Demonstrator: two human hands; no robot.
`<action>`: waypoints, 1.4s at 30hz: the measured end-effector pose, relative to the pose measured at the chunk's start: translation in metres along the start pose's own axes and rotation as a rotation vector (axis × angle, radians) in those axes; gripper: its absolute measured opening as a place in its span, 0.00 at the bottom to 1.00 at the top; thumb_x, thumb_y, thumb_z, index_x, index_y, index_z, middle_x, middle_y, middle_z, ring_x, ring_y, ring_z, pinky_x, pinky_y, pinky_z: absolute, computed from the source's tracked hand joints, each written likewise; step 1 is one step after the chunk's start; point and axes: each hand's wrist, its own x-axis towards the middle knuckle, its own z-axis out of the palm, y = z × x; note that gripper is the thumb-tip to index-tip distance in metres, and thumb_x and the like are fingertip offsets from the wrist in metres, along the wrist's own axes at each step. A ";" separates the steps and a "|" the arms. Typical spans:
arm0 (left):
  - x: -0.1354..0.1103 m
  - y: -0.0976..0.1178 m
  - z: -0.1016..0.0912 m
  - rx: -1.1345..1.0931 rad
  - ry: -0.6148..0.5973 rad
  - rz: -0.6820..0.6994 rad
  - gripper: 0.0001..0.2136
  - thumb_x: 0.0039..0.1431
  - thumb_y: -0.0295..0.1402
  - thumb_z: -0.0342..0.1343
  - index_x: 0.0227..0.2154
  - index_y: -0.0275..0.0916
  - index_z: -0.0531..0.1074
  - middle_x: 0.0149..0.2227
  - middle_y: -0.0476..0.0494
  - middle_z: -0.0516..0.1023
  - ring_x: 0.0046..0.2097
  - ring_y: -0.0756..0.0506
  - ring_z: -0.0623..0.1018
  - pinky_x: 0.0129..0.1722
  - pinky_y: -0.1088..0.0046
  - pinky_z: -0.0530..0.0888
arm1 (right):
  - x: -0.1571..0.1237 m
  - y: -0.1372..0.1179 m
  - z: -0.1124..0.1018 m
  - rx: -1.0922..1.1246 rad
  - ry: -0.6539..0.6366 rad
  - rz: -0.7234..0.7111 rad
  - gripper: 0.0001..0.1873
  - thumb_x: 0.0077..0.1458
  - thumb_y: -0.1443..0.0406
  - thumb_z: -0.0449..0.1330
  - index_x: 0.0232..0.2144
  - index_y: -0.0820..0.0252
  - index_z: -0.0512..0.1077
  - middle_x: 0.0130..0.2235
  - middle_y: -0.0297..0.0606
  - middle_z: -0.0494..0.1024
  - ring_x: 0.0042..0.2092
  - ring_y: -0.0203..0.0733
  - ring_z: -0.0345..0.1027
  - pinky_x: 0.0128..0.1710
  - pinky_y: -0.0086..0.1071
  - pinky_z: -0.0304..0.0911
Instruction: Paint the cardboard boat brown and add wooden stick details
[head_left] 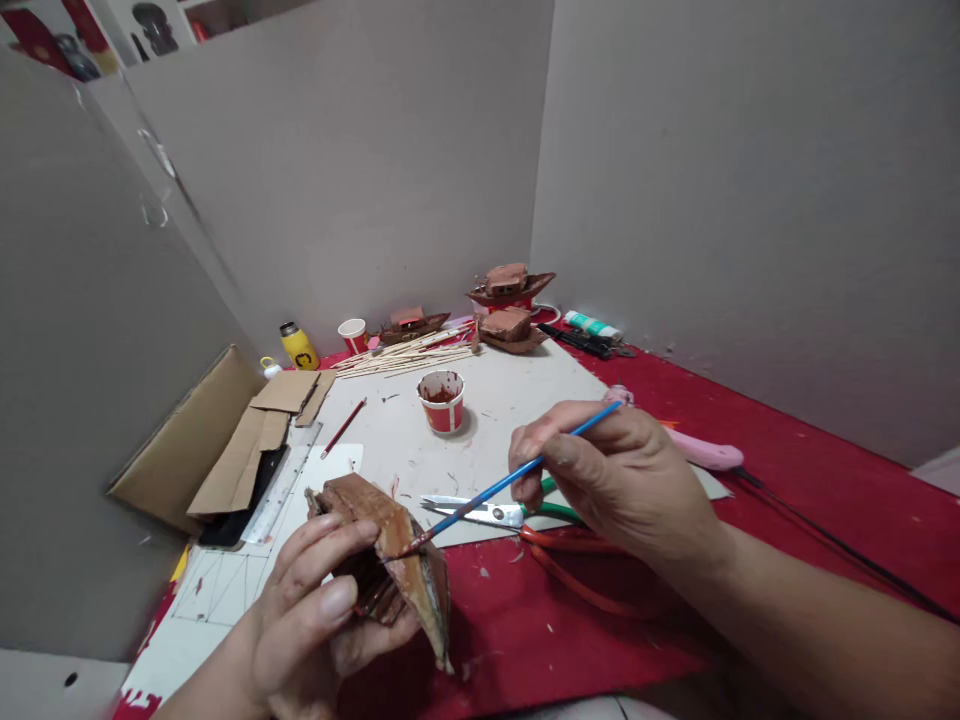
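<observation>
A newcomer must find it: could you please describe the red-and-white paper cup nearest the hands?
On the red tabletop lies a wide grey board. On it, beyond the silver-bladed scissors, stands the cup. Reddish-brown smears inside set it apart from the farther, white-lined cup beside the yellow, black-capped bottle.

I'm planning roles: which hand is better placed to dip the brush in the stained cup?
Probably the right hand: it holds the brush and looks nearer the cup, while the left hand holds the boat.
</observation>
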 end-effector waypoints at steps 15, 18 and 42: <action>0.007 -0.009 0.004 -0.033 0.014 0.146 0.36 0.37 0.37 0.75 0.51 0.46 0.65 0.44 0.45 0.82 0.36 0.44 0.84 0.41 0.62 0.80 | 0.003 -0.008 -0.001 0.014 -0.051 0.008 0.10 0.53 0.57 0.69 0.26 0.56 0.79 0.22 0.34 0.78 0.23 0.35 0.73 0.21 0.26 0.69; 0.008 -0.009 0.002 -0.019 0.007 0.152 0.35 0.38 0.38 0.75 0.51 0.47 0.65 0.43 0.47 0.82 0.35 0.44 0.84 0.41 0.62 0.80 | 0.004 -0.008 0.000 0.040 -0.027 0.000 0.11 0.52 0.57 0.69 0.26 0.57 0.79 0.20 0.33 0.77 0.21 0.35 0.72 0.20 0.26 0.68; 0.018 0.002 0.008 0.052 0.067 0.118 0.45 0.38 0.38 0.74 0.61 0.45 0.58 0.42 0.47 0.81 0.34 0.43 0.83 0.39 0.62 0.79 | 0.009 -0.002 0.001 0.083 0.019 0.070 0.12 0.51 0.58 0.70 0.25 0.59 0.78 0.20 0.34 0.78 0.21 0.32 0.71 0.20 0.22 0.68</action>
